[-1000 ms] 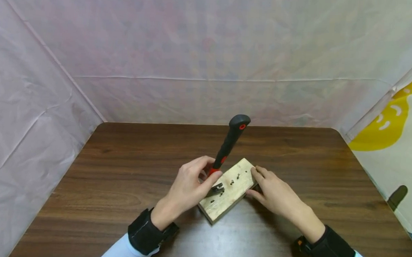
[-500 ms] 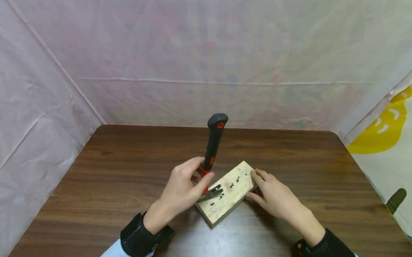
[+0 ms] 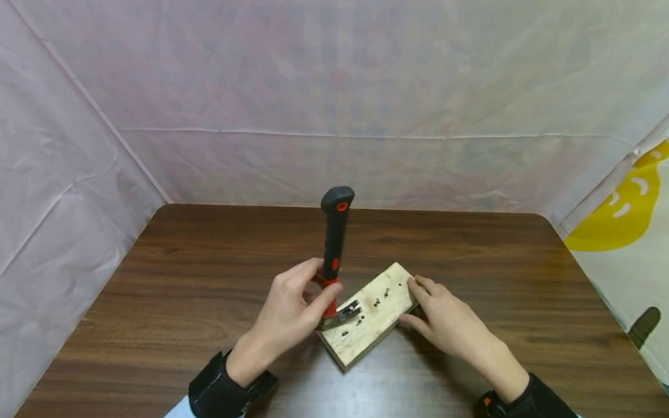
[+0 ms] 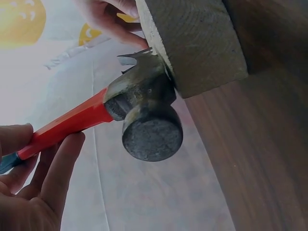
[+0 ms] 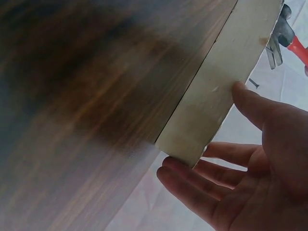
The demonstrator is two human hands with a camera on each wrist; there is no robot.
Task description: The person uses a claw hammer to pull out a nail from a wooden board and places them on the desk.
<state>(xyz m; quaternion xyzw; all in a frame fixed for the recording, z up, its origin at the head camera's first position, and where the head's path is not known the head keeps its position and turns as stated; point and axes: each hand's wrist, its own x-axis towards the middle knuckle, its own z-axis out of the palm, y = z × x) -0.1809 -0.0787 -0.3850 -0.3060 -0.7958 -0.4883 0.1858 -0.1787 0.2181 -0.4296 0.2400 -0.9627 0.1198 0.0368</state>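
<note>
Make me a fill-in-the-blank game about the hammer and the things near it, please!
1. The person's ____ grip holds the hammer.
2. The person's other grip holds one end of a block made of ____.
3. The hammer's handle is black and ____.
4. The table is coloured ____.

Missing words: left; wood; red; brown.

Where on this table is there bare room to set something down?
Bare tabletop lies left of the left hand, right of the right hand, and in front of the wooden block. Around the block it's crowded with the claw hammer, nails and both hands.
</note>
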